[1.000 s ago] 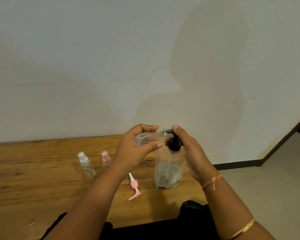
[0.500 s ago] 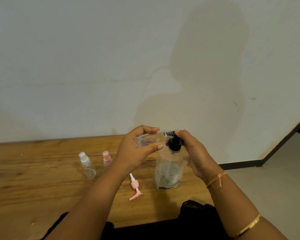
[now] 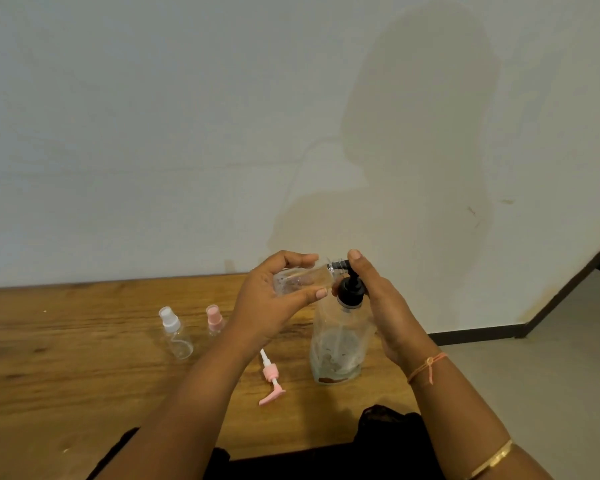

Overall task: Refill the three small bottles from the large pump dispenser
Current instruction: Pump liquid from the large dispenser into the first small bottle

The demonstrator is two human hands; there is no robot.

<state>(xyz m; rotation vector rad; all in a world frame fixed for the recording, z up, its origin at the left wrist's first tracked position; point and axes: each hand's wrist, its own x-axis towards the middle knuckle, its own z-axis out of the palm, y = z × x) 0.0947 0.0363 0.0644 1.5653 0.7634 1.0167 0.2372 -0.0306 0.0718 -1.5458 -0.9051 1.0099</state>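
In the centre of the frame the left hand (image 3: pixel 274 306) grips an uncapped small clear bottle (image 3: pixel 302 278), tipped sideways with its neck at the nozzle of the black pump head (image 3: pixel 350 289). The right hand (image 3: pixel 385 299) curls over that pump head atop the large clear dispenser (image 3: pixel 340 344), which stands on the wooden table (image 3: pixel 66 358). A white-capped spray bottle (image 3: pixel 175 336) and a pink-capped bottle (image 3: pixel 214 318) stand at centre left, and a loose pink pump top (image 3: pixel 271 379) lies below them.
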